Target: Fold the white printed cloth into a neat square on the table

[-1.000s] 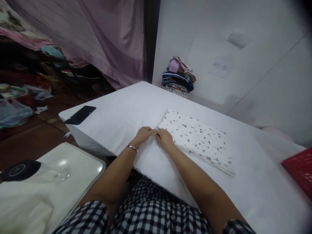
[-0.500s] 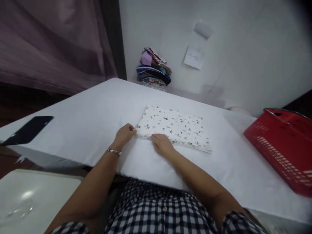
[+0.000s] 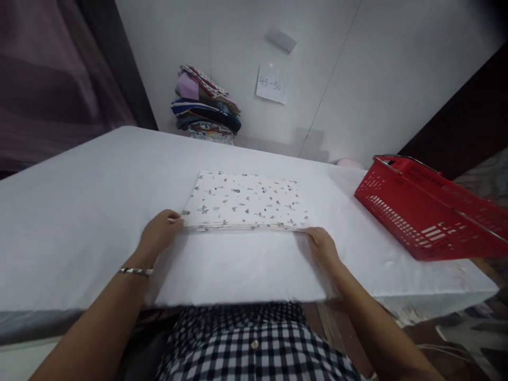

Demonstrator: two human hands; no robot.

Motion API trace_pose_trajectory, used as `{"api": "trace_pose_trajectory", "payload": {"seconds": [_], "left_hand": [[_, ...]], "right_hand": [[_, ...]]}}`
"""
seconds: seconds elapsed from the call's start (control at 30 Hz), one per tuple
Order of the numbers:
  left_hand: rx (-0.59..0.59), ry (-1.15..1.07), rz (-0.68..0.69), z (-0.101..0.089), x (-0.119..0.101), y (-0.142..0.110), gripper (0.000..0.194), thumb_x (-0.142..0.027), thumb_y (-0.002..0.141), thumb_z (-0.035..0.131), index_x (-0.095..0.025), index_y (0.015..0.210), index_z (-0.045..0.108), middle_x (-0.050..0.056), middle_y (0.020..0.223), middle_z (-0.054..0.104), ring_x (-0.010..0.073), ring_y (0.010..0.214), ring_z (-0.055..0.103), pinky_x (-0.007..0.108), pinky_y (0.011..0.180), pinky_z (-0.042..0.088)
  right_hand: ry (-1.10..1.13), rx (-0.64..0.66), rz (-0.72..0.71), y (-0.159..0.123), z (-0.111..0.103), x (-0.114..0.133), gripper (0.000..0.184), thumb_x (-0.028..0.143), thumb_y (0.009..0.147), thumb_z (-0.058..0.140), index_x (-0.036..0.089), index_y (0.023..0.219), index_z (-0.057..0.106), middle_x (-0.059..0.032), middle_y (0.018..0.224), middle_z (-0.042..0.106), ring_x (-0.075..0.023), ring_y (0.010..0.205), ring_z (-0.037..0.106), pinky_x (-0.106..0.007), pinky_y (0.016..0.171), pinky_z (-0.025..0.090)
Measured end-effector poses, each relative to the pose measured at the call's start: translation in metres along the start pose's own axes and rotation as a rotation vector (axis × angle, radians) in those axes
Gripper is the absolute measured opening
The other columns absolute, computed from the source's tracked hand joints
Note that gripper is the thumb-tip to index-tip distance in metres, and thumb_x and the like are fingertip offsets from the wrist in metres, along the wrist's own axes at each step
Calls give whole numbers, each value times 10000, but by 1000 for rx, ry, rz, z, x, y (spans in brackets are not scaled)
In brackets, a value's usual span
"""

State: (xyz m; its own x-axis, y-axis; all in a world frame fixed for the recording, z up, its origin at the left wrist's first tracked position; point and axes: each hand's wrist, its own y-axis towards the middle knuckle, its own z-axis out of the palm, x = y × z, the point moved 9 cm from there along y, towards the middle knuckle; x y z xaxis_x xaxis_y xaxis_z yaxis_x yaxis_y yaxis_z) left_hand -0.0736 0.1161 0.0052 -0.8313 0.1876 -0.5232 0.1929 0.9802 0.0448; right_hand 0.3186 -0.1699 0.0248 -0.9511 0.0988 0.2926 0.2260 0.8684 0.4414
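A folded white cloth (image 3: 246, 201) with a small scattered print lies flat on the white-covered table (image 3: 238, 270), its layered edge toward me. At its near left corner, my left hand (image 3: 161, 233) is closed with the cloth's edge between thumb and fingers. My right hand (image 3: 323, 246) pinches the near right corner in the same way. The fingertips of both hands are partly hidden at the corners.
To the right stands a red plastic basket (image 3: 416, 211) with metal handles. A stack of folded fabrics (image 3: 206, 106) is at the table's far edge by the wall. A paper marked 45-50 (image 3: 271, 84) is stuck on the wall.
My right hand has slid right along the near edge to the right corner. The left hand stays at the left corner. The view has turned right, bringing more of the basket in.
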Motion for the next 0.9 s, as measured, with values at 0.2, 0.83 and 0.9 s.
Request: {"api": "trace_pose_trajectory", "payload": {"seconds": [0.2,0.83,0.9], "left_hand": [[-204,76,501,0,-45,-17,260,-106,694,429,-173,853,624,109,1124,607,258,1072,548,385,950,423],[-152,24,575,8,-34,-19,240,-105,767,432,-217,771,645,45,953,687,211,1004,575,370,939,436],[-160,6,576,8,-33,-19,237,-119,771,429,-217,764,644,44,946,687,211,1002,576,371,938,439]], "right_hand": [[58,12,-115,33,26,40,264,185,896,457,237,1007,691,-63,1013,683,-225,954,577,-384,844,475],[12,108,-118,46,57,37,225,196,902,497,215,947,717,-75,960,671,-217,897,544,-360,806,429],[-5,106,-130,45,57,37,234,201,908,489,218,964,715,-80,973,669,-220,910,546,-362,813,432]]}}
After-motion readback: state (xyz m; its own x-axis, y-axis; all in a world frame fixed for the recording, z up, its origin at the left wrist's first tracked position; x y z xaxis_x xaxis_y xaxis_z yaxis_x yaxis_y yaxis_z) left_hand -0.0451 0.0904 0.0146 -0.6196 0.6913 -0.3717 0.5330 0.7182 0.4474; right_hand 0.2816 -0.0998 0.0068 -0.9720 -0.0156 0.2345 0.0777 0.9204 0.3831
